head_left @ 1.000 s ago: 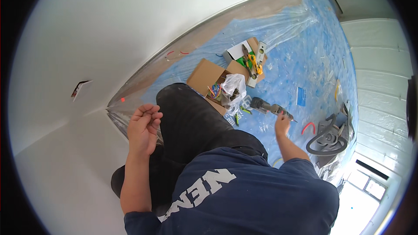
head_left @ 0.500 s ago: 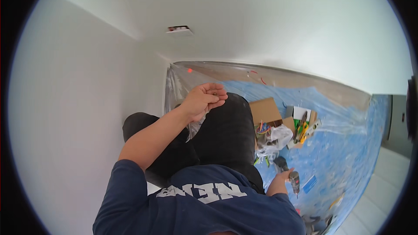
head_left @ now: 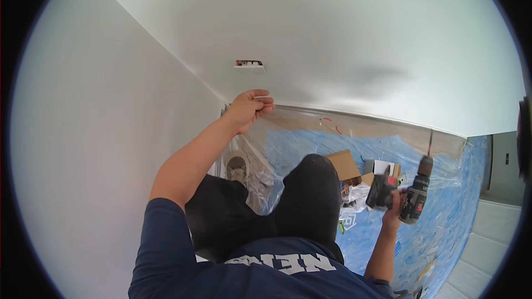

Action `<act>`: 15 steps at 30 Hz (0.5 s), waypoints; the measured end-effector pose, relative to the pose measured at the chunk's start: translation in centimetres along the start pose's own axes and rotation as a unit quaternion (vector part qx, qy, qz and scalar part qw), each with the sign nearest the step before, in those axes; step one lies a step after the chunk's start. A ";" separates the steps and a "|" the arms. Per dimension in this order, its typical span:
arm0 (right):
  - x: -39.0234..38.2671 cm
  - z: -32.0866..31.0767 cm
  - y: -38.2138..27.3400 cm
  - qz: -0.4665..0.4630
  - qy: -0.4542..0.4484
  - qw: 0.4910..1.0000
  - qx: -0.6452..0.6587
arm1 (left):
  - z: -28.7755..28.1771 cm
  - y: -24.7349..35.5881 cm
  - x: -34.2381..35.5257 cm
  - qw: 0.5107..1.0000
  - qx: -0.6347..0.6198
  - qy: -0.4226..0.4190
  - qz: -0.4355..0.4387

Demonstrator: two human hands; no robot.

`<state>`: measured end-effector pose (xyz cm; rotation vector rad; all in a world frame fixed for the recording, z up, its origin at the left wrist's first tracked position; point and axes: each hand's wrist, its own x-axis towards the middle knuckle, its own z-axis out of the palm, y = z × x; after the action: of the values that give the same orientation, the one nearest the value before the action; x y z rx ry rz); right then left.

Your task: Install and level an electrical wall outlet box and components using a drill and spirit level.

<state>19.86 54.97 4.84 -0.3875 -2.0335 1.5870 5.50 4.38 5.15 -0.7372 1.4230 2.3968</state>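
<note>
The drill (head_left: 414,202) is held at the right, above the blue floor sheeting (head_left: 438,232), its handle wrapped by the right grip (head_left: 392,216); it is probably heavy and rigid, best taken by that handle, away from the slim bit (head_left: 430,145). The left grip (head_left: 248,112) is loosely curled; whether anything is pinched cannot be told. Compared with the earlier frame, the drill is raised and the left grip is brought nearer the wall fitting (head_left: 250,67).

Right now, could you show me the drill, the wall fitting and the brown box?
Drill (head_left: 414,200), head view: on its body.
Wall fitting (head_left: 251,70), head view: on its white plate.
Brown box (head_left: 343,165), head view: on its flap.
</note>
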 end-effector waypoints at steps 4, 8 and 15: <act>-0.7 12.2 -8.3 -0.022 -0.275 0.961 0.009 | -1.3 -0.5 1.9 1.000 -0.028 0.013 -0.007; -3.4 20.4 -8.8 -0.048 -0.444 0.895 0.013 | -1.8 -1.5 2.7 0.998 -0.065 -0.003 -0.015; -10.8 27.8 -3.1 -0.138 -0.514 0.843 0.076 | -2.9 -1.5 3.5 0.987 -0.152 0.018 0.056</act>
<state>13.32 26.03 0.57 1.0028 -2.4552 1.9420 4.08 2.47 1.03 -0.7916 1.1512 2.7395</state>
